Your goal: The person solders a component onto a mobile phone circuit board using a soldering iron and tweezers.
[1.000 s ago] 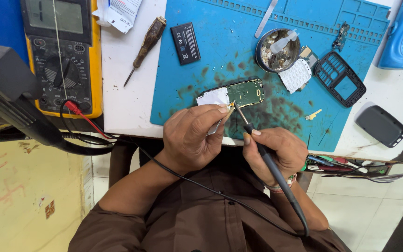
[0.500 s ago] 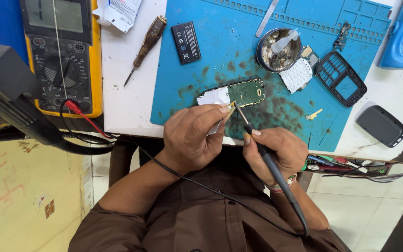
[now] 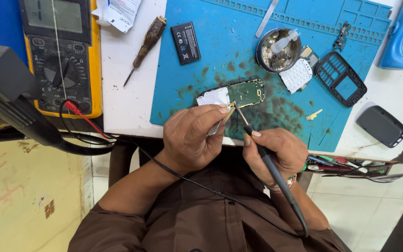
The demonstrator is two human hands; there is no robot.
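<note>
Head view: soldering iron (image 3: 246, 122) unmoved (hands (image 3: 193, 137) too).

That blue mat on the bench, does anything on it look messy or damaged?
Yes. The blue mat is blotched with dark brown stains and specks, thickest around the circuit board by the near edge. They look like burns or residue; which, I cannot tell.
</note>
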